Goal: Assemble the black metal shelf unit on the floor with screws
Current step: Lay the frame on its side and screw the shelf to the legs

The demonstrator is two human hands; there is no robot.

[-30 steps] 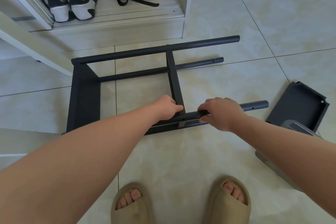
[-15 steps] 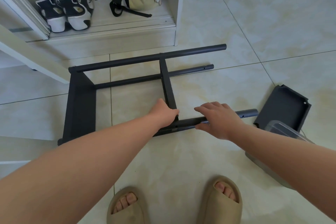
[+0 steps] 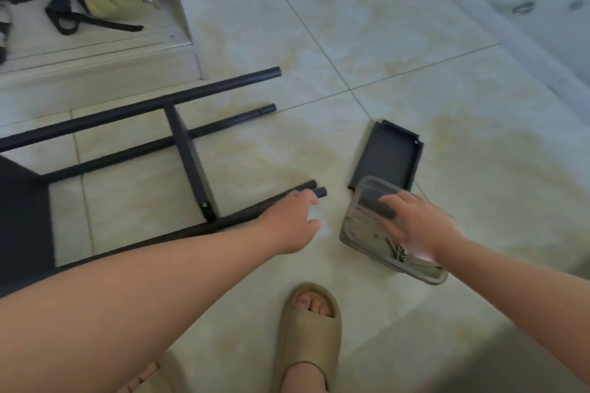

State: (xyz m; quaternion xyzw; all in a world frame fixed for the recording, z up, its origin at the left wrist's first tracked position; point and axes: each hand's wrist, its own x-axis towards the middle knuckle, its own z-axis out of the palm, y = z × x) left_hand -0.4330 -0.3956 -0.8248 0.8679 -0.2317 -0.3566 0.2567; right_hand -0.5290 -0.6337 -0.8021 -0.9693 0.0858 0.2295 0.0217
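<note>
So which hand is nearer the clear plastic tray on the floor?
Right. The right hand lies over the clear plastic tray, fingers on its far end; the left hand is off to the tray's left, by the tube ends of the black frame.

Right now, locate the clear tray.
Head view, right side: the clear tray lies on the floor under the right hand, overlapping the loose black panel.

I note black metal shelf frame (image 3: 188, 153) lying on pale tiled floor (image 3: 415, 73); left hand (image 3: 292, 222), fingers (image 3: 307, 198) relaxed, at its tube end; right hand (image 3: 419, 222) spread over clear plastic box (image 3: 352, 228).
</note>
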